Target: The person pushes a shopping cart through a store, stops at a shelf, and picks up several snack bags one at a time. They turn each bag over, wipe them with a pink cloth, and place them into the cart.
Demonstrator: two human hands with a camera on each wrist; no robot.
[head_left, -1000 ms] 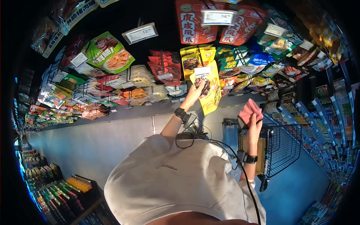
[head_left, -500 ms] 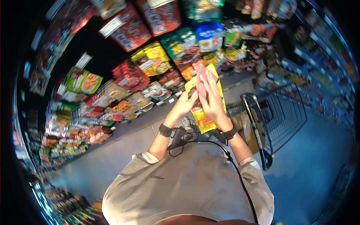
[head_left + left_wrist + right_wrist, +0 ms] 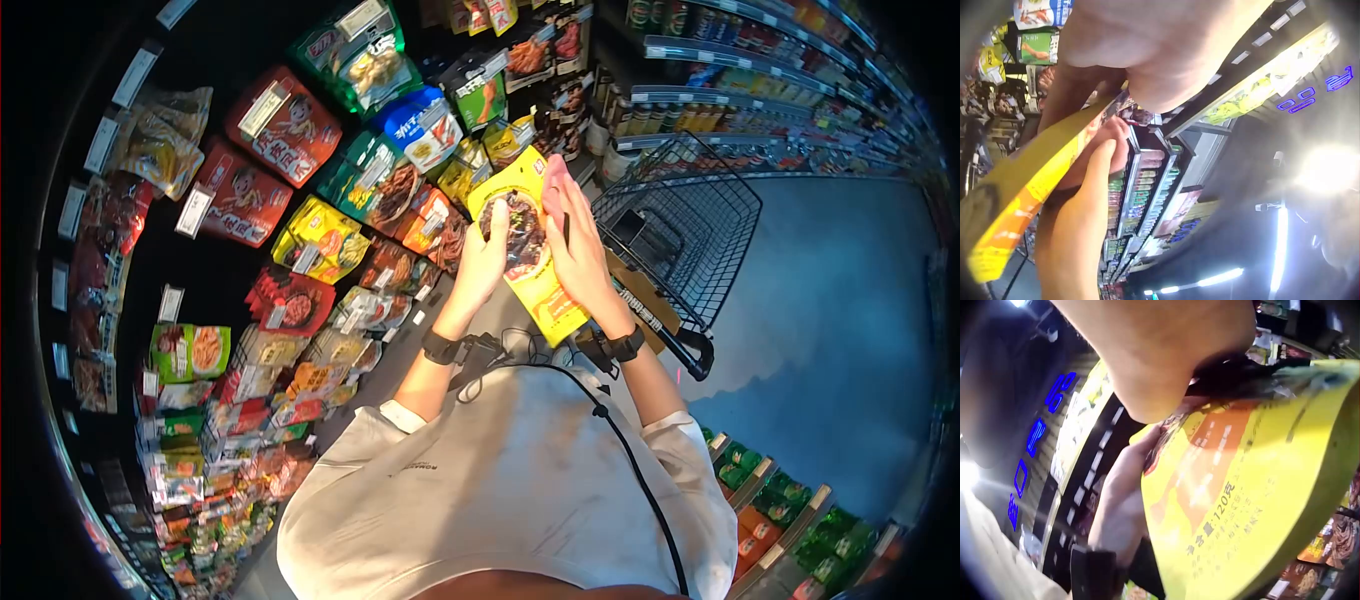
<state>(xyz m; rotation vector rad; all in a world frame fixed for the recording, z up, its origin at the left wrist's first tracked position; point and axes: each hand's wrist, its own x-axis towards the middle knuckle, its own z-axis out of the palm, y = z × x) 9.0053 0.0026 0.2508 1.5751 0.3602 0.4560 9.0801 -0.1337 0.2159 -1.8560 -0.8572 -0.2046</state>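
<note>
A yellow snack bag (image 3: 525, 235) with a picture of dark food is held in front of the chest, its top tilted to the left in the head view. My left hand (image 3: 482, 262) grips its left edge, thumb lying across the front. At the right edge is my right hand (image 3: 580, 262), fingers extended along the bag and a soft pink folded item (image 3: 556, 178) held under them. In the right wrist view, the printed side of the bag (image 3: 1235, 481) fills much of the picture, with the left hand (image 3: 1124, 494) beyond it.
Hanging snack bags (image 3: 320, 240) with price tags line the shelf at left. A black wire shopping cart (image 3: 690, 220) stands ahead to the right, with a cardboard box (image 3: 640, 290) by its handle. Bottle shelves (image 3: 720, 100) stand behind it, and green packs (image 3: 790, 500) at lower right.
The yellow bag has come away from the hanging display to the chest. My right hand, with the pink item, has moved onto the bag. The view has turned rightward toward the cart.
</note>
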